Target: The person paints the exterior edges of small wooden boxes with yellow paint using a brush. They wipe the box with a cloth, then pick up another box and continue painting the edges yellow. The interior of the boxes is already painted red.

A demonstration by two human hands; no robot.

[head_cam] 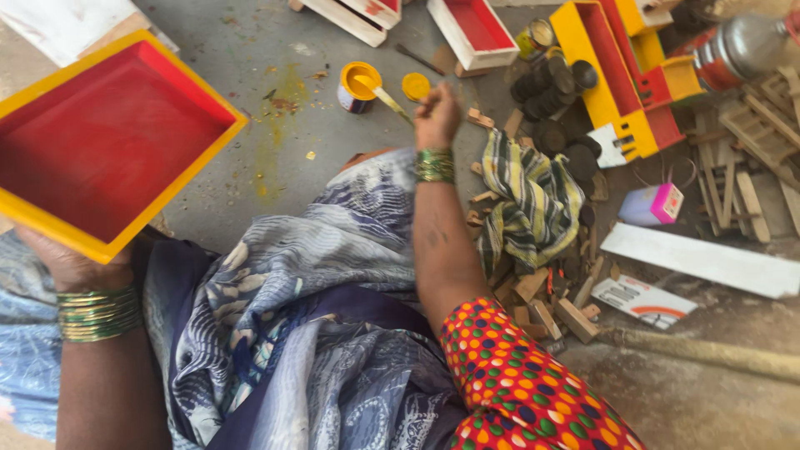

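Head view:

- The left hand [73, 265] grips the near edge of a wooden tray [108, 142] from below, fingers clamped on it, and holds it tilted up over the lap at the left of the view, clear of the floor.
- The tray's inside is fully red and its rim is yellow along every edge in view; no bare wood shows on the sides facing the camera. Its underside is hidden.
- The right hand [437, 117] is stretched out to the floor ahead, fingers closed round a brush [390, 100] whose tip lies in the open yellow paint tin [358, 86]. The tin's lid [415, 86] lies just beside it, touching neither.
- I judge the painting of this tray to be near its end, with the brush loading yellow, likely for touch-ups or a hidden face.
- Towards the far edge of the floor [250, 175] lie white trays with red insides [475, 29], rims not yet yellow, so more work seems left.
- At the far right stand finished red-and-yellow pieces [621, 75], with dark wheels [550, 92], a checked cloth [529, 204] and bare wood offcuts [542, 308] near the right arm.
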